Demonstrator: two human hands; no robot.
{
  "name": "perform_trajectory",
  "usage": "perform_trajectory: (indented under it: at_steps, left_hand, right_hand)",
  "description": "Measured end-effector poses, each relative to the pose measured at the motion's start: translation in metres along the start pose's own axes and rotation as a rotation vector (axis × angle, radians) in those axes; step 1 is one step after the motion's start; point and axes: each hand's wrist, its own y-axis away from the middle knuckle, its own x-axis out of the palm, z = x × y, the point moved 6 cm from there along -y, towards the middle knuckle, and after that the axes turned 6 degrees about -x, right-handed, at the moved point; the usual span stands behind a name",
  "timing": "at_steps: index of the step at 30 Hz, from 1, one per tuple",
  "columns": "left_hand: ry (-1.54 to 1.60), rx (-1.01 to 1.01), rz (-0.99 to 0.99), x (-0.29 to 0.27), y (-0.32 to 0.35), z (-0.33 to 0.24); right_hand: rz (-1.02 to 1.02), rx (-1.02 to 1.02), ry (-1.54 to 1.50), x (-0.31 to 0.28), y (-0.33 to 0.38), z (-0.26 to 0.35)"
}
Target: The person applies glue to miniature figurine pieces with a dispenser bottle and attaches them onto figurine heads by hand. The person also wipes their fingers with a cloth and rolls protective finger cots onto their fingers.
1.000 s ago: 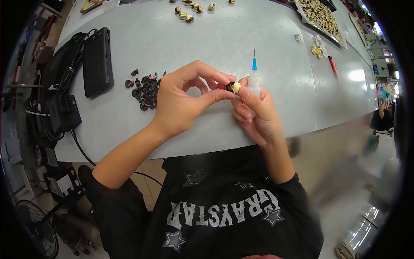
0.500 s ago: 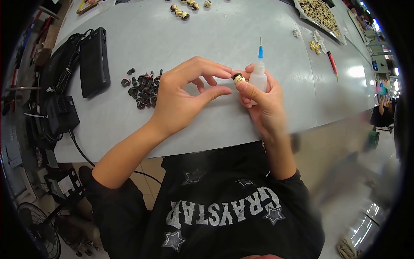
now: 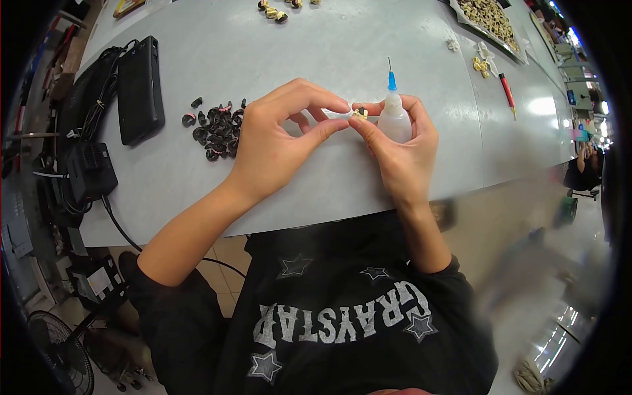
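My right hand (image 3: 401, 148) is closed round a translucent squeeze bottle (image 3: 394, 122) with a blue needle tip pointing away from me. Between its thumb and index finger it also pinches a small yellow-and-black part (image 3: 360, 113). Just left of that part is my left hand (image 3: 276, 135), thumb and index fingertips spread a little and almost at the part; whether they touch it I cannot tell. Beyond my left hand's knuckles lies a pile of small black curved pieces (image 3: 217, 133), some with pink or red bits, partly hidden by the hand.
A black flat box (image 3: 139, 92), cables and a black adapter (image 3: 92, 172) lie at the left. Several yellow-and-black parts (image 3: 273, 12) sit at the far edge. A tray of similar parts (image 3: 490, 23), yellow pieces (image 3: 481, 66) and a red pen-like tool (image 3: 507, 95) are at right.
My left fingertips have drawn closer together beside the small part. My right hand has turned the part slightly, and the bottle leans a little more to the left.
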Motion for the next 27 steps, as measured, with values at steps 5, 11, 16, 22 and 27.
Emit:
perform_trajectory:
  at_steps: [5, 11, 16, 22, 27]
  left_hand:
    - [-0.02, 0.064, -0.009, 0.0, 0.0, -0.005]
    - [-0.002, 0.172, 0.012, 0.001, 0.001, -0.013]
    - [0.041, 0.169, 0.016, 0.002, 0.003, -0.014]
    - [0.094, 0.185, 0.071, 0.004, 0.004, -0.019]
    - [0.154, 0.174, 0.139, 0.006, 0.004, -0.017]
  right_hand:
    - [0.051, 0.116, -0.085, 0.001, 0.0, 0.001]
    - [0.269, 0.32, -0.423, 0.005, 0.003, -0.001]
    - [0.342, 0.36, -0.506, 0.01, 0.005, -0.006]
    - [0.404, 0.336, -0.527, 0.013, 0.005, -0.007]
    - [0.432, 0.325, -0.533, 0.014, 0.005, -0.006]
